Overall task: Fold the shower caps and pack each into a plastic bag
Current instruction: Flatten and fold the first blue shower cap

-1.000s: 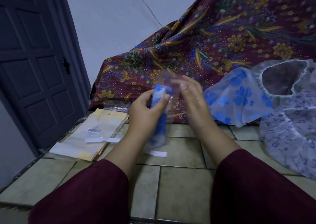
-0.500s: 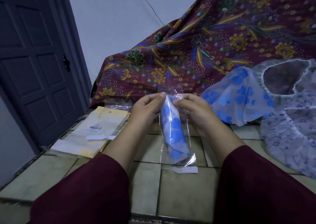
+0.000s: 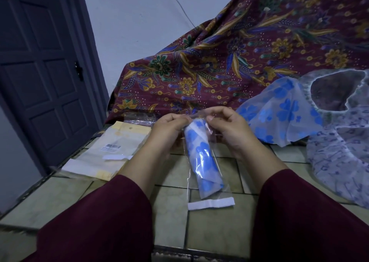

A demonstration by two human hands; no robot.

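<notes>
tiled floor (image 3: pixel 175 217), dark door (image 3: pixel 44 78), batik cloth (image 3: pixel 239 58)

Head-worn view, down over hands (image 3: pixel 199 128)

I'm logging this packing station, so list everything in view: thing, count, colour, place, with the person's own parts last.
Plastic bag: one, clear, held up over the floor, white strip at its lower end.
Folded shower cap: one, white with blue flowers, inside the bag.
Loose shower caps: two; blue-flowered and purple-patterned, on the right.
Pile of bags: one pile, clear and yellow with a barcode label, floor on the left.
Patterned cloth: one, maroon floral, draped behind.
Door: one, dark, on the left.
Tiled floor: pale tiles.
Sleeves: two, maroon.
Left hand, right hand: each with a grip on the bag's top.
</notes>
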